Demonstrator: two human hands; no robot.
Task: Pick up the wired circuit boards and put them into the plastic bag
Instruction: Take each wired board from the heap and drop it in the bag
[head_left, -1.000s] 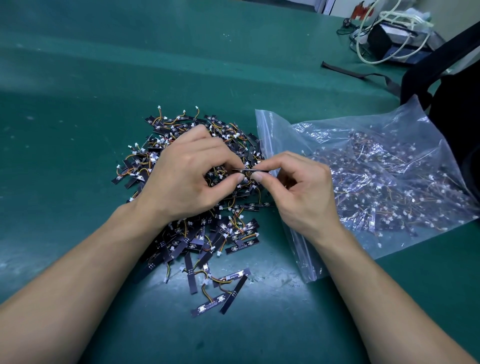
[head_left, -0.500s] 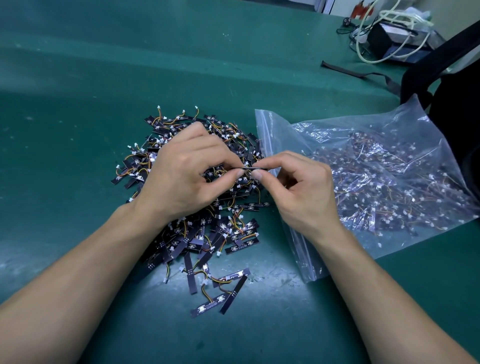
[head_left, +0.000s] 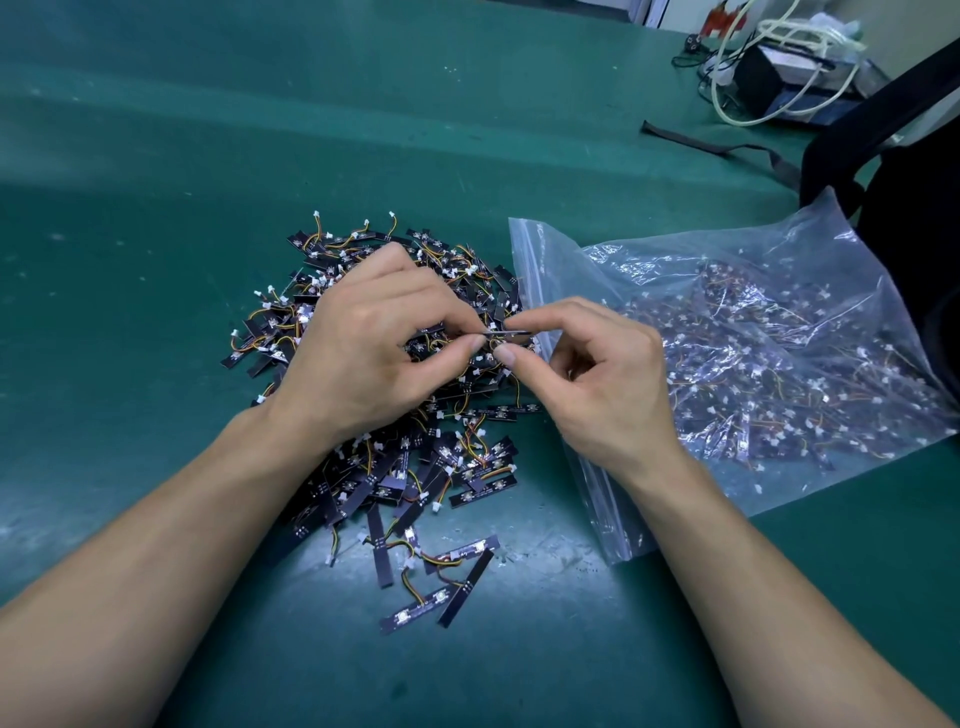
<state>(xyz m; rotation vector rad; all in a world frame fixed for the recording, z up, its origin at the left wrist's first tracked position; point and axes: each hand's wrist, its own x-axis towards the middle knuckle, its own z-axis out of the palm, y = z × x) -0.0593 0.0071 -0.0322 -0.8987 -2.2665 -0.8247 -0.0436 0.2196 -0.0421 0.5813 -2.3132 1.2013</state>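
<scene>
**One board pinched between both grips, bag mouth just to the right**

Your left grip (head_left: 363, 358) and right grip (head_left: 608, 389) each pinch an end of one thin wired circuit board (head_left: 511, 333) between thumb and forefinger, held above the pile of boards (head_left: 415, 467) on the desk (head_left: 156, 312). Its long axis runs from one grip to the other, edge-on to you, so it already points toward the plastic bag (head_left: 779, 338). The bag's zip edge (head_left: 535, 270) passes just under the right grip's fingertips, and the filled body lies to the right of that. The right grip is the nearer, so I judge it should carry the board in once the left lets go. You cannot tell from here whether the mouth is parted. Bare desk lies on the near side of both grips; the pile just beneath could catch on the board.
</scene>
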